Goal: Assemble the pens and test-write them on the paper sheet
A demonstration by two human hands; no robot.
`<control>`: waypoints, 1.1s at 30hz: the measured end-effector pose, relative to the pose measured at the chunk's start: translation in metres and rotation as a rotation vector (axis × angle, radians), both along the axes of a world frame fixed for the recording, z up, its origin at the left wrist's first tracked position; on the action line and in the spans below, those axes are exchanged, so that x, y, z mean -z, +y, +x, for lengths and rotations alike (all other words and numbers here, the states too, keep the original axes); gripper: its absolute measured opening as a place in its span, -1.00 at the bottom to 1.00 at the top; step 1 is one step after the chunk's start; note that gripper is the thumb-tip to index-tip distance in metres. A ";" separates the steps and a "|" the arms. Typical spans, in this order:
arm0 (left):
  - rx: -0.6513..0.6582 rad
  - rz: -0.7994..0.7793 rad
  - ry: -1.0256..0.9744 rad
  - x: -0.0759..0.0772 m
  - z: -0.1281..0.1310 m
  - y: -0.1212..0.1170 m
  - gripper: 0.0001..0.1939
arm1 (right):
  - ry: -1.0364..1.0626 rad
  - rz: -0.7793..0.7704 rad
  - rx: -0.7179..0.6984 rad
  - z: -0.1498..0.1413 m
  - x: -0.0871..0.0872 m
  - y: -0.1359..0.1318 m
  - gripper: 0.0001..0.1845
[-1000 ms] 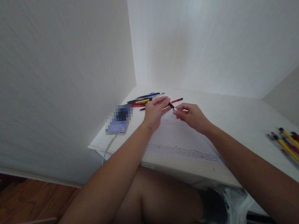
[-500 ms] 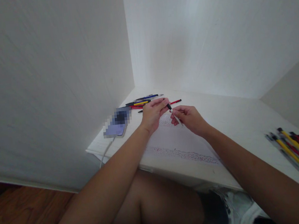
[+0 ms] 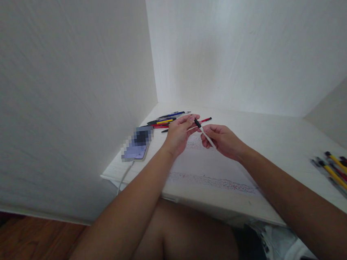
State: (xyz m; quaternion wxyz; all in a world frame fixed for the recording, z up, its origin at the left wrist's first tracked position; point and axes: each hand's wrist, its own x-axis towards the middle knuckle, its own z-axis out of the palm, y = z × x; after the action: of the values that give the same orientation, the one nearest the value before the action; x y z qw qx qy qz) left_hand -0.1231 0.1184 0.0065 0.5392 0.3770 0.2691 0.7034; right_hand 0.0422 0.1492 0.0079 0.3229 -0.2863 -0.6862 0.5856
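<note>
Above a sheet of paper, both hands are on a slim pen with a white barrel and a black section at its upper end. My left hand pinches the black end between thumb and fingers. Lower down, the thumb and curled fingers of my right hand grip the white barrel. The pen is tilted, its white end pointing down toward me. Bands of small dark and red marks run across the paper. The pen's tip is too small to make out.
Several pens lie in a loose pile behind my left hand. A phone with a white cable rests near the left edge. Another group of pens lies at the right of the white desk. White panels enclose the back and left.
The pen has turned slightly, and more of its white barrel shows past my right fingers. Both hands stay close together over the paper. The view has shifted a little.
</note>
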 end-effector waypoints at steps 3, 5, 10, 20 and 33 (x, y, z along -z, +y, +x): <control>-0.156 -0.056 -0.008 0.000 0.004 -0.002 -0.90 | -0.110 0.174 0.106 -0.002 0.005 0.004 -0.71; -0.184 -0.075 0.003 -0.001 0.006 -0.004 -0.88 | -0.181 0.270 0.115 -0.003 0.008 0.005 -0.70; -0.017 -0.039 -0.056 -0.003 0.005 -0.004 -0.81 | -0.108 0.112 -0.008 -0.002 0.007 0.000 -0.66; -0.286 -0.148 -0.129 0.000 0.012 -0.003 -0.84 | -0.086 0.098 0.135 -0.003 0.010 0.005 -0.76; -0.220 -0.047 -0.124 -0.002 0.008 -0.001 -0.81 | -0.001 -0.214 -0.103 0.002 -0.006 -0.006 -0.68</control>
State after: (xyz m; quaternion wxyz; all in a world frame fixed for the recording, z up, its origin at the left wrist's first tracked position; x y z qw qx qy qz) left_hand -0.1146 0.1174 0.0083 0.4832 0.2882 0.2913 0.7737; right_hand 0.0440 0.1431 0.0141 0.2597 -0.2840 -0.6338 0.6709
